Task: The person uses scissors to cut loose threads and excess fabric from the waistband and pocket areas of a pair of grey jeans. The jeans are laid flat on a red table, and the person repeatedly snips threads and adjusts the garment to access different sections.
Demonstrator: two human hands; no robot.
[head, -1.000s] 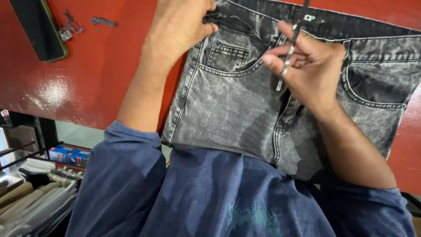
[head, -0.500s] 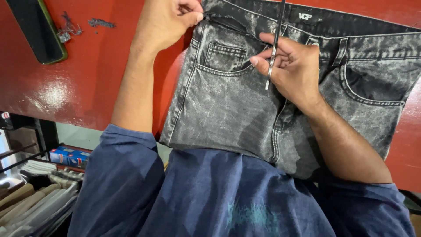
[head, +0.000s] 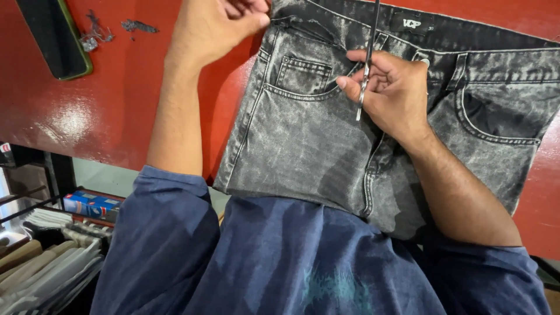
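Two hands on the grey acid-wash jeans (head: pixel 315 146) on the red table (head: pixel 116 116): left hand (head: pixel 216 29) pinching the waistband corner, right hand (head: pixel 391 87) closed around thin metal snips (head: pixel 367 58) near the fly, so I'd keep that denim taut and snip small.

grey acid-washed jeans (head: pixel 303 151) (mottled light and dark), glossy red table (head: pixel 87 111), blue shirt (head: pixel 280 256), silver scissors (head: pixel 366 64)

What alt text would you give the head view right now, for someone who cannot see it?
Grey washed jeans lie flat on a red table. The right hand holds a thin metal tool over the waistband, and the left hand grips the waistband's corner. A dark phone lies at upper left.
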